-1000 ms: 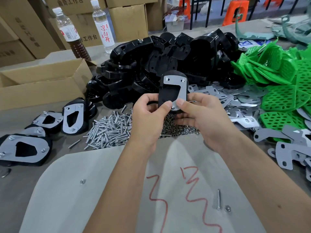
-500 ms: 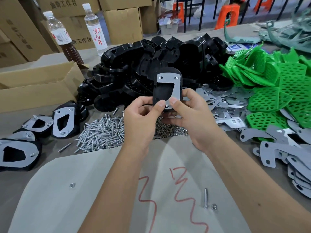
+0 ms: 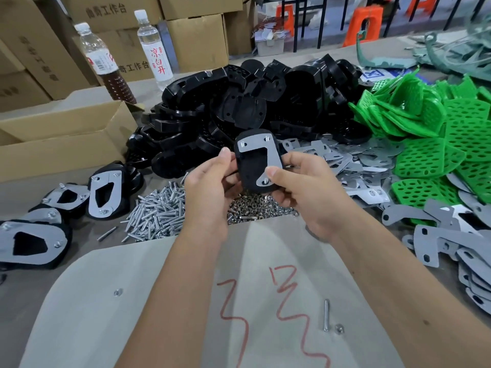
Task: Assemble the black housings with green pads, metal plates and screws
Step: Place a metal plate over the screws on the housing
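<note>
black housing w/ metal plate | both hands gripping it: left hand, right hand

The clear bottle bears a white label with red characters 凉白开; the cardboard boxes behind it show 工作台 printed in black; other markings stay illegible.

housings pile behind screws, pads right
</note>
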A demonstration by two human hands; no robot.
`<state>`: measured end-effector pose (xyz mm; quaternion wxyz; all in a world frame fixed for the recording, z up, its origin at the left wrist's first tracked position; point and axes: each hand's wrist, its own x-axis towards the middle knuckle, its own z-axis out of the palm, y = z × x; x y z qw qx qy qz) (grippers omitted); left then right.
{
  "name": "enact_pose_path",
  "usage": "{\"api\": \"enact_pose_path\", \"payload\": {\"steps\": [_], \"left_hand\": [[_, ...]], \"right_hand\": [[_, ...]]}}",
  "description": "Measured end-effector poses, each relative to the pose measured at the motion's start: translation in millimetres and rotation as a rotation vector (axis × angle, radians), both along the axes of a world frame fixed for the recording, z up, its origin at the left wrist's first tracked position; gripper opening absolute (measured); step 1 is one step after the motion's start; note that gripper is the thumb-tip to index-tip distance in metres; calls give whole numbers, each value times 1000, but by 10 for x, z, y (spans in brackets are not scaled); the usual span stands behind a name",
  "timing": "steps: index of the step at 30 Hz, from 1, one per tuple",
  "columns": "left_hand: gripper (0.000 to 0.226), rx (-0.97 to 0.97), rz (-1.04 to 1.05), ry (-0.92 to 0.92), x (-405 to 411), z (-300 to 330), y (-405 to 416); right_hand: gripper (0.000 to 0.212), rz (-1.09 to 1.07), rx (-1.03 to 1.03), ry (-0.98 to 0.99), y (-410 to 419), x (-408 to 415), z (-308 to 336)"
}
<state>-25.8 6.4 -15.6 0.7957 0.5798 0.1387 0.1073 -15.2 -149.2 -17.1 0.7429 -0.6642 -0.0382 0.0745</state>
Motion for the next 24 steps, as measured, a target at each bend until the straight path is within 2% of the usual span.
{"api": "enact_pose_path", "payload": {"steps": [4,9,13,18,24], "left_hand": [[25,-16,-1,31,-17,36,81],[32,-39,-48,100,-28,74,114],[18,-103,-10,118,-18,74,92],[14,-11,22,85,-8,29,73],[30,-32,113,59,20,1,51]], "right_hand": [[8,84,7,45,22,-16,21],[11,136,-19,41,23,-28,26],[19,166,7,48,39,-33,33],[15,165,6,46,49,-43,33],[14,192,15,39,56,-57,46]]}}
